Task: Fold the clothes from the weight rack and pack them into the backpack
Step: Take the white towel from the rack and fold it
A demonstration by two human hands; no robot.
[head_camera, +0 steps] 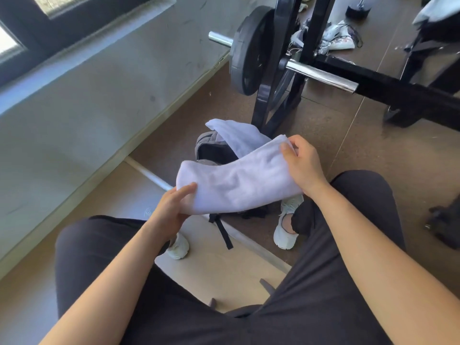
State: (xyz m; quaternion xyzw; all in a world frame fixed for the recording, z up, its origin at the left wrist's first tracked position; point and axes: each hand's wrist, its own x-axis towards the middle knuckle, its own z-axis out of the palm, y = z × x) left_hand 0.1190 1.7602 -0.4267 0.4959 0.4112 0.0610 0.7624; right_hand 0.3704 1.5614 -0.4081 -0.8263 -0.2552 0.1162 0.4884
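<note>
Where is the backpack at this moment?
In the head view, the backpack stands on the floor at centre, at the foot of the weight rack, partly hidden behind the held white cloth.

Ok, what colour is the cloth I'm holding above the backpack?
Plain white, no pattern; the cloth shows best in the head view.

Grey scuffed wall (99, 100), dark-framed window (32, 28) upper left, brown speckled floor (348, 150), daylight
</note>
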